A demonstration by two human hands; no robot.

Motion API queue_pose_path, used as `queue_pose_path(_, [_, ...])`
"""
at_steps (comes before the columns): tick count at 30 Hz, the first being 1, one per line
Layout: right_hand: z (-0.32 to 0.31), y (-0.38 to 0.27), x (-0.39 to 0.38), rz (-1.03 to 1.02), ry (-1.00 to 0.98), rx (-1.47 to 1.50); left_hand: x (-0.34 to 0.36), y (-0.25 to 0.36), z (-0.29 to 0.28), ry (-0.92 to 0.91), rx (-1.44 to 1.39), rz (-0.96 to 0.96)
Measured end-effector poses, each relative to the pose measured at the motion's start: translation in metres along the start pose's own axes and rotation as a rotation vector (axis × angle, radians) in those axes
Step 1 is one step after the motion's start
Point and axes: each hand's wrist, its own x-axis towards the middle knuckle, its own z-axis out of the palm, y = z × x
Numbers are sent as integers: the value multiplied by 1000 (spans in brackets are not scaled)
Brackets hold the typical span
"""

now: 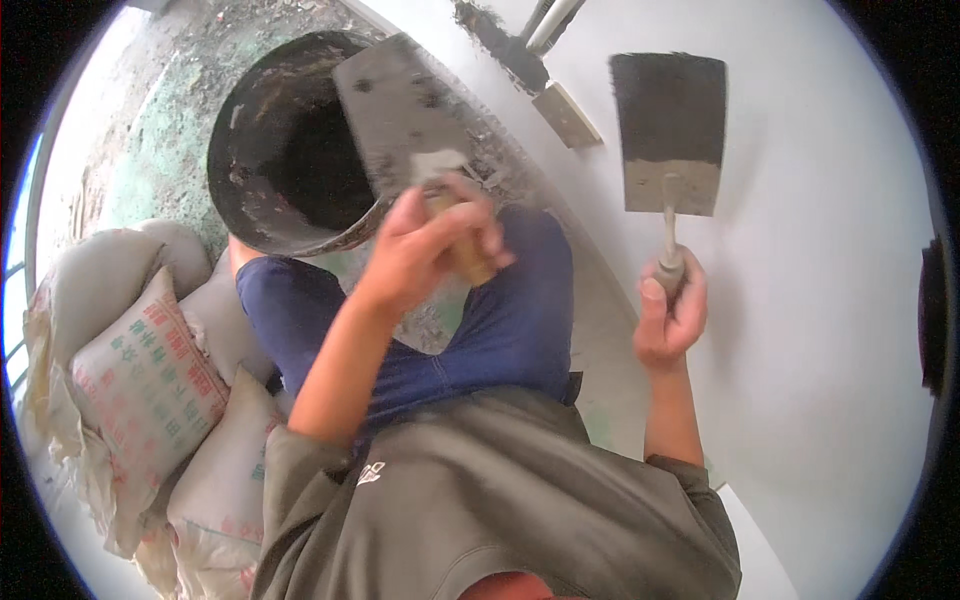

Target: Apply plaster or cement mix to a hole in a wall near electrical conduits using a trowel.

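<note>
My left hand (pixel 430 240), slightly blurred, grips the wooden handle of a broad metal scraper (pixel 385 110). The scraper's blade, spotted with dark bits, overlaps the right side of a dark bucket (pixel 240 150); whether they touch I cannot tell. My right hand (pixel 672 310) is closed round the pale handle of a wide trowel (pixel 668 110), held upright in view against the white wall (pixel 820 280). Dark paste covers the upper part of that trowel's blade, with bare tan metal below it.
Plump white sacks (pixel 140 370) lie piled at my left. My bent legs (pixel 520 300) sit below the bucket on a dirty, mottled floor (pixel 150 130). Higher on the wall are pale pipes (pixel 550 20), a dark smeared patch (pixel 500 45) and a small beige rectangular piece (pixel 565 115).
</note>
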Motion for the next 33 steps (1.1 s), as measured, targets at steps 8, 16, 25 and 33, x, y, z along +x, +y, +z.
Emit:
queue_pose_path(8, [3, 17, 10, -190, -144, -266, -76, 100, -46, 612, 268, -146])
queue_pose_path(16, [-82, -30, 30, -400, -195, -594, -75, 85, -19, 556, 492, 224])
queue_pose_path(25, [-32, -2, 16, -193, -434, -594, -30, -70, -21, 331, 610, 51])
queue_pose_path(33, [56, 125, 10, -35, -609, -592, 66, -164, -146, 423, 487, -255])
